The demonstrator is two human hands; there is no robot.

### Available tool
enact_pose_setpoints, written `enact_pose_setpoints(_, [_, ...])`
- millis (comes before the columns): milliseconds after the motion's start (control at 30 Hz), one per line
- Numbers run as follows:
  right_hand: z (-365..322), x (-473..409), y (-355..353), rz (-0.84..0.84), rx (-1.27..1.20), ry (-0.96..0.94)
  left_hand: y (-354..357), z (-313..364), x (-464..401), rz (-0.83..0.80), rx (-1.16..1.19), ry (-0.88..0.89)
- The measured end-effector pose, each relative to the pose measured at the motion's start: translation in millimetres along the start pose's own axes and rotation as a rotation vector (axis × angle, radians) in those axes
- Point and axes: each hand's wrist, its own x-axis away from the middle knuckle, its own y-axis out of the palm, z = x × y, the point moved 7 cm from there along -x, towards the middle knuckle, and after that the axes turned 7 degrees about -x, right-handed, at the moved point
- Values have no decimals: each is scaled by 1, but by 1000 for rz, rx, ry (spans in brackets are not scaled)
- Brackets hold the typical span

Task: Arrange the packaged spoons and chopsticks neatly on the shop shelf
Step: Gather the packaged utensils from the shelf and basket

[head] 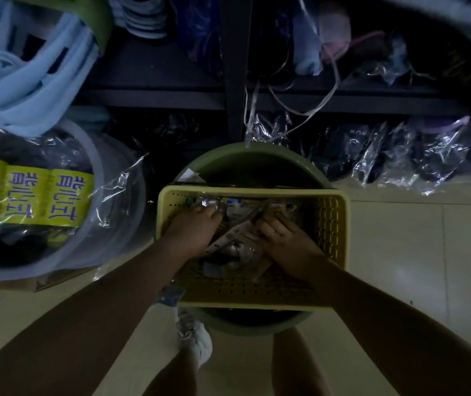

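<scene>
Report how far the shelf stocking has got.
Done: nothing visibly shelved yet. In hand: left hand and right hand are both down among packets in the yellow basket atop a green tub. Left: lifting packets out and arranging them on the shelf.

1. The scene is dim and underexposed; the shelf (234,90) recesses sink into near black.
2. Weak light catches the pale floor (417,252), with a soft sheen at right.
3. Small glints of glare sparkle on the plastic bags (400,155).
4. Wide-angle distortion bends the edges, and the upper corners are smeared with blur.
</scene>
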Motion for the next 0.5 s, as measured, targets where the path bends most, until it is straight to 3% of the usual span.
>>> enact_pose_setpoints(167, [-10, -3, -17, 143, 124, -157, 38, 0, -21, -169, -218, -24])
enact_pose_setpoints(333, [1, -21, 7, -36, -32, 23, 28, 0, -21, -66, -140, 4])
enact_pose_setpoints(500, [7, -11, 8, -11, 61, 106, 8, 2, 3, -55, -31, 65])
